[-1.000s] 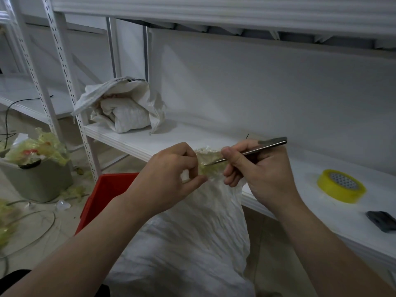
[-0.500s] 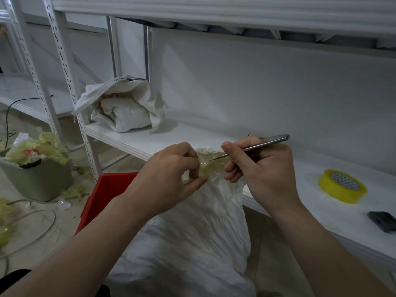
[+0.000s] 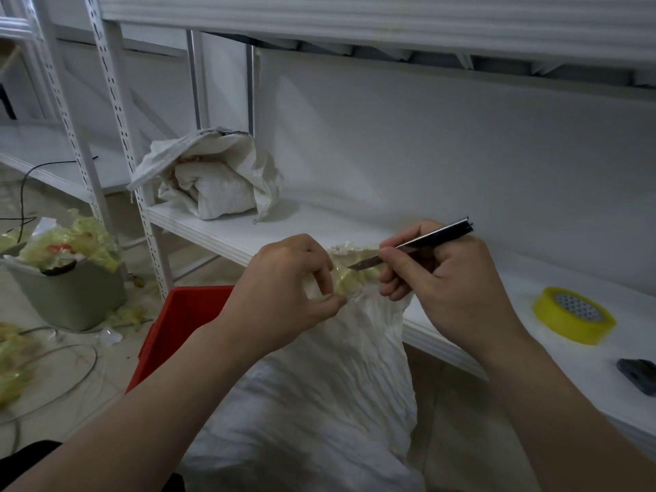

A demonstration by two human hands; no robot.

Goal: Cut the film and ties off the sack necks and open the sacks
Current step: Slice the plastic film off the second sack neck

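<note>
Where film wraps, knife perhaps touches.

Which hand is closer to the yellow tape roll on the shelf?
Right. The right hand, gripping the knife, is just left of the tape roll; the left hand pinches the sack neck farther left.

Your sack: white woven cloth, matt and creased, neck wrapped in glossy yellowish film. Your knife: bright metal blade, dark smooth handle. At 3 o'clock you have a tape roll, glossy yellow plastic; at 9 o'clock a crate, smooth red plastic.
</note>
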